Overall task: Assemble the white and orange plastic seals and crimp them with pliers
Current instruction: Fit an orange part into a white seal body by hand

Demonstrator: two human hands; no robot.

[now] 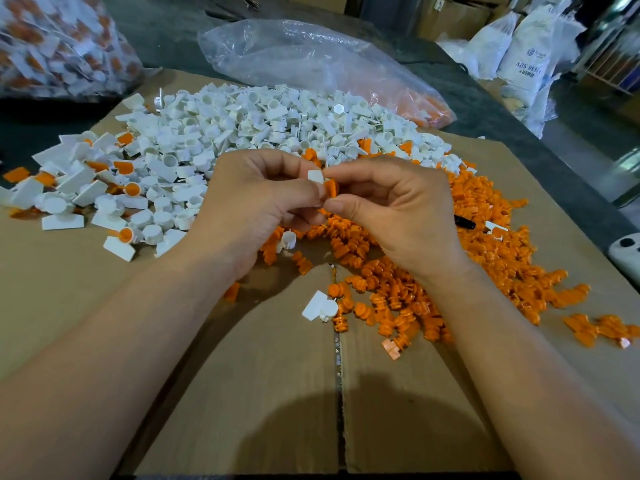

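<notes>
Two hands meet above the cardboard: left hand pinches white seal, right hand pinches orange insert; misalignment could jam them.

Flattened brown cardboard covers a dark grey bench. Beyond its far right corner, white printed sacks lean together beside stacked cardboard boxes. A pale grey floor shows past the bench's right edge. The light is soft and even.
</notes>
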